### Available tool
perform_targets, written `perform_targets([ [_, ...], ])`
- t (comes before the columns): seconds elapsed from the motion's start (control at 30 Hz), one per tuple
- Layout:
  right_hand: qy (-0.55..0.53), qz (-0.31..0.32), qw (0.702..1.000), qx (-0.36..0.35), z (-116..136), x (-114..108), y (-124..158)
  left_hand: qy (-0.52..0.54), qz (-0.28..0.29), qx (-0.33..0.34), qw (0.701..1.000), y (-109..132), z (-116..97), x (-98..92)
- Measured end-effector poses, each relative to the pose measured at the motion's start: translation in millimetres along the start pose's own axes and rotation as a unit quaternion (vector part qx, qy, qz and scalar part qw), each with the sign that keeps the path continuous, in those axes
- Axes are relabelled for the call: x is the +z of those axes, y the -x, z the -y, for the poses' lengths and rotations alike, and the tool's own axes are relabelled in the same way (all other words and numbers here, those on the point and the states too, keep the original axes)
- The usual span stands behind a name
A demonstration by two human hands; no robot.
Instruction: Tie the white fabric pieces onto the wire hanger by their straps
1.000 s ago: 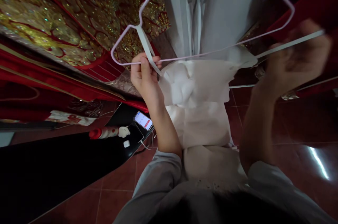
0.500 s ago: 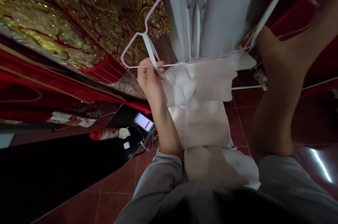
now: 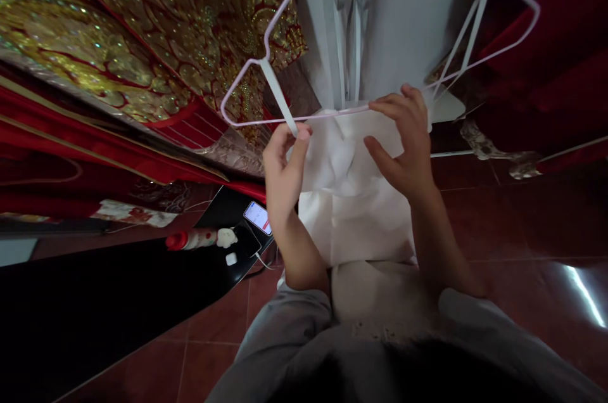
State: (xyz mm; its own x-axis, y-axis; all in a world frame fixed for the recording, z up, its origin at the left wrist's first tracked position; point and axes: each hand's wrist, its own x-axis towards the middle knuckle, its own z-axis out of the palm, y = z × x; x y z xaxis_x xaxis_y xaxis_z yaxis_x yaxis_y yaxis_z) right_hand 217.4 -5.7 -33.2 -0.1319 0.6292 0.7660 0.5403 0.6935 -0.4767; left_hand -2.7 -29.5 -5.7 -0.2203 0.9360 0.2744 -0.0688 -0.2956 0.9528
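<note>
A pale pink hanger [image 3: 538,10] hangs in front of me, with a white garment [image 3: 339,156] below it. A white strap [image 3: 277,91] runs down from the left notch of the hanger. My left hand [image 3: 284,178] is closed on that strap's lower end between thumb and finger, just under the hanger's bottom bar. Another white strap [image 3: 475,32] loops over the right notch. My right hand [image 3: 406,146] is open, thumb and fingers apart, in front of the garment. Its fingertips are at the bottom bar; whether they touch it I cannot tell.
Red and gold sequinned clothing [image 3: 156,29] hangs at left, more red cloth [image 3: 565,73] at right. On a black table [image 3: 118,295] lie a phone [image 3: 257,217], a red-capped bottle [image 3: 190,239] and a small white case [image 3: 230,258]. Behind the hanger is a grey-white panel [image 3: 408,23].
My right hand has left the right strap and moved left to the middle of the bottom bar. My left hand has shifted slightly right and down, still on the left strap.
</note>
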Motion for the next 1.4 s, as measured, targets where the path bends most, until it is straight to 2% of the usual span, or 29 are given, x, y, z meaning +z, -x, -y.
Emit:
perform_targets([
  [0.07,-0.004,-0.004,1.0,0.003,2,1,0,-0.069,0.059,0.029,0.995,4,-20,-11.6],
  [0.13,-0.001,-0.005,1.0,0.005,2,2,0,-0.06,0.079,0.056,0.994,2,-42,-20.2],
  [0.23,0.0,-0.01,1.0,0.007,1,4,2,0.089,0.043,0.086,0.991,-15,-68,-25.5],
  [0.3,-0.008,-0.006,1.0,0.007,0,5,3,0.173,0.003,0.092,0.981,-30,-74,-27.3],
  [0.4,-0.025,0.007,1.0,0.01,-2,6,3,0.188,-0.115,0.112,0.969,-49,-56,-34.1],
  [0.47,-0.035,0.007,0.999,0.015,-5,7,3,0.134,-0.194,0.126,0.963,-52,-31,-40.1],
  [0.5,-0.037,0.004,0.999,0.016,-6,7,3,0.112,-0.205,0.138,0.962,-51,-17,-41.8],
  [0.57,-0.036,0.001,0.999,0.014,-8,7,4,0.097,-0.214,0.136,0.962,-43,6,-38.7],
  [0.63,-0.033,0.003,0.999,0.013,-6,7,4,0.107,-0.206,0.105,0.967,-31,17,-24.6],
  [0.73,-0.032,0.009,0.999,0.011,1,4,4,0.13,-0.119,0.034,0.984,-15,13,8.1],
  [0.8,-0.023,0.008,1.0,0.003,5,-1,1,0.156,-0.091,0.064,0.981,-11,7,25.6],
  [0.83,-0.019,-0.013,1.0,0.004,4,-4,-1,0.166,-0.082,0.079,0.979,-10,5,30.9],
  [0.87,-0.02,-0.062,0.998,0.011,1,-9,-5,0.174,-0.076,0.092,0.977,-10,4,33.7],
  [0.9,-0.028,-0.136,0.99,0.018,-3,-14,-9,0.178,-0.068,0.1,0.977,-10,4,34.5],
  [0.97,-0.068,-0.277,0.957,0.05,-17,-26,-21,0.176,-0.051,0.1,0.978,-11,6,33.1],
  [1.0,-0.095,-0.304,0.944,0.081,-24,-32,-28,0.173,-0.048,0.099,0.979,-12,7,32.1],
  [1.03,-0.121,-0.29,0.942,0.118,-29,-38,-35,0.169,-0.051,0.099,0.979,-12,9,31.7],
  [1.1,-0.155,-0.2,0.948,0.193,-31,-47,-48,0.164,-0.061,0.093,0.98,-11,11,32.7],
  [1.17,-0.174,-0.13,0.95,0.223,-22,-53,-60,0.16,-0.07,0.09,0.98,-11,13,34.4],
  [1.27,-0.212,-0.121,0.958,0.153,-7,-61,-73,0.149,-0.074,0.096,0.981,-13,14,32.6],
  [1.33,-0.218,-0.153,0.96,0.083,-5,-68,-79,0.13,-0.075,0.099,0.984,-16,14,27.9],
  [1.4,-0.212,-0.123,0.964,0.105,-11,-73,-81,0.113,-0.076,0.092,0.986,-17,12,22.9],
])
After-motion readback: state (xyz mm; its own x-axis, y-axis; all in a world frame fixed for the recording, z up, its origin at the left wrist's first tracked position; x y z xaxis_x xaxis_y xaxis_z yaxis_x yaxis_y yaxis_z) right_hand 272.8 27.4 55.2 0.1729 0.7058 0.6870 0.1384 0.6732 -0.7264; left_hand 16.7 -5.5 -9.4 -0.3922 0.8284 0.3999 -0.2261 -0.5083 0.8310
